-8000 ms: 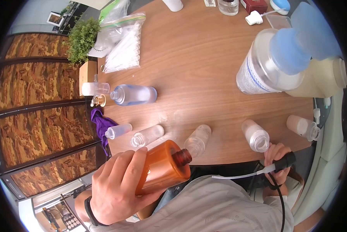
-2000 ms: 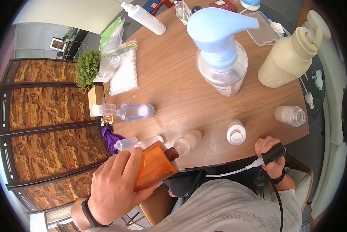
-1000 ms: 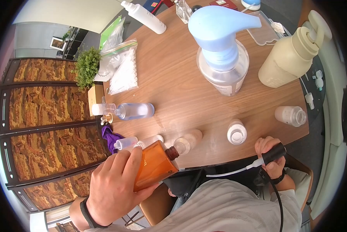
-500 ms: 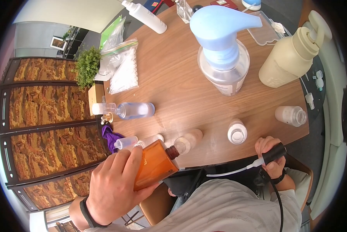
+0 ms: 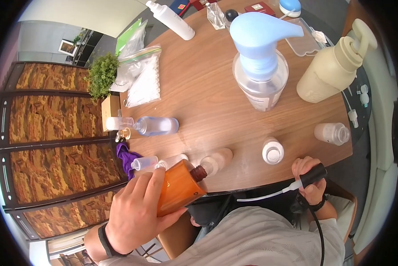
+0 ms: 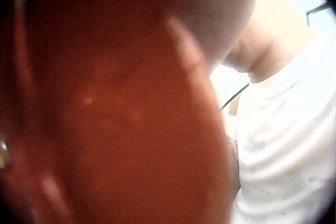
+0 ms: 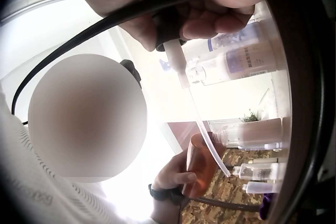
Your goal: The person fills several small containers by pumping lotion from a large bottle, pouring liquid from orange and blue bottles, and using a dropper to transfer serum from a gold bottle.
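Note:
In the head view my left hand (image 5: pixel 134 213) grips an orange translucent bottle (image 5: pixel 177 188), tilted, its dark threaded neck against the mouth of a clear bottle (image 5: pixel 220 160) near the table's edge. The same orange bottle (image 6: pixel 131 129) fills most of the left wrist view. My right hand (image 5: pixel 310 179) holds a black pump cap (image 5: pixel 314 174) with a thin clear tube (image 5: pixel 261 197) pointing left over the lap. From the right wrist view, the right hand (image 7: pixel 178 3) has its fingers round the black cap, and the tube hangs down. Whether liquid flows cannot be seen.
Uncapped bottles stand at the front right, one white-topped (image 5: pixel 273 151), one clear (image 5: pixel 332 133). Behind are a large blue-pump bottle (image 5: pixel 261 88) and a beige pump bottle (image 5: pixel 325 77). At left lie a blue bottle (image 5: pixel 158 126), a purple cloth (image 5: pixel 127 158) and a zip bag (image 5: pixel 144 84).
Since eight seconds ago the orange bottle's neck has come to the clear bottle's mouth, and the view has shifted. In the last second both hands kept nearly the same pose, with slight view drift.

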The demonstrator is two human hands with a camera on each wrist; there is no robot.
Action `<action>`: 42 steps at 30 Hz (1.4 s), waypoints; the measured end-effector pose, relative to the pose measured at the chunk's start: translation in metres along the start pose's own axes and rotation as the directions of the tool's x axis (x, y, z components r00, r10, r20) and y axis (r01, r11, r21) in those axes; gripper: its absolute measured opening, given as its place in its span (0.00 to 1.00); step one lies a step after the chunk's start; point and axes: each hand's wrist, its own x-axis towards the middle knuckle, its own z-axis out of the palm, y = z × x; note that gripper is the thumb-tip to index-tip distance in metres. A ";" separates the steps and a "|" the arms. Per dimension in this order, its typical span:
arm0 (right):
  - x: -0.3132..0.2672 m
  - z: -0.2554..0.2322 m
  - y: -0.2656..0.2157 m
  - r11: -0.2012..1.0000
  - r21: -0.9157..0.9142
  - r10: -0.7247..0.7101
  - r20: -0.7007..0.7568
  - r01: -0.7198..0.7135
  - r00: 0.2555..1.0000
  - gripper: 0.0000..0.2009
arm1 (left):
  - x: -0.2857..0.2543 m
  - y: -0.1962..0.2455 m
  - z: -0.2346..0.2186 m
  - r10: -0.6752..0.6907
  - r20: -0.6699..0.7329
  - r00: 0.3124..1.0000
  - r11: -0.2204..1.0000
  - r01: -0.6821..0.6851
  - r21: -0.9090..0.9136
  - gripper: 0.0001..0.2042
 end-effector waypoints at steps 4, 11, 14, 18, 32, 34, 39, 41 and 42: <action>-0.002 -0.004 0.003 1.000 0.011 -0.026 -0.006 0.026 1.000 0.23 | -0.002 -0.001 0.005 -0.015 -0.009 1.000 0.999 0.015 -0.051 0.45; -0.004 -0.002 0.004 0.998 0.042 -0.044 -0.028 0.045 0.999 0.22 | -0.007 -0.010 0.022 0.059 -0.132 0.989 0.996 -0.068 -0.064 0.42; -0.004 -0.001 0.006 0.998 0.031 -0.046 -0.038 0.047 0.998 0.24 | -0.012 -0.014 0.030 0.044 -0.179 0.983 0.991 -0.066 -0.116 0.43; -0.004 0.003 0.005 0.997 0.046 -0.051 -0.079 0.055 0.996 0.25 | -0.027 -0.020 0.047 0.005 -0.266 0.964 0.967 -0.072 -0.243 0.44; 0.002 0.085 -0.058 0.918 -0.056 -0.388 0.082 0.392 0.918 0.24 | -0.063 -0.038 0.172 -0.008 -0.426 0.905 0.552 -0.351 -0.756 0.44; 0.002 0.097 -0.063 0.917 -0.080 -0.372 0.185 0.392 0.909 0.26 | -0.067 -0.036 0.182 -0.008 -0.423 0.906 0.514 -0.359 -0.779 0.44; -0.012 0.123 -0.066 0.891 -0.249 -0.344 0.175 0.379 0.923 0.28 | -0.073 -0.032 0.193 0.020 -0.527 0.850 0.529 -0.456 -0.715 0.43; -0.017 0.123 -0.069 0.888 -0.280 -0.327 0.172 0.364 0.929 0.29 | -0.072 -0.030 0.198 0.038 -0.559 0.828 0.532 -0.490 -0.690 0.43; -0.020 0.121 -0.072 0.881 -0.303 -0.319 0.188 0.364 0.929 0.29 | -0.071 -0.029 0.200 0.042 -0.569 0.822 0.527 -0.502 -0.686 0.43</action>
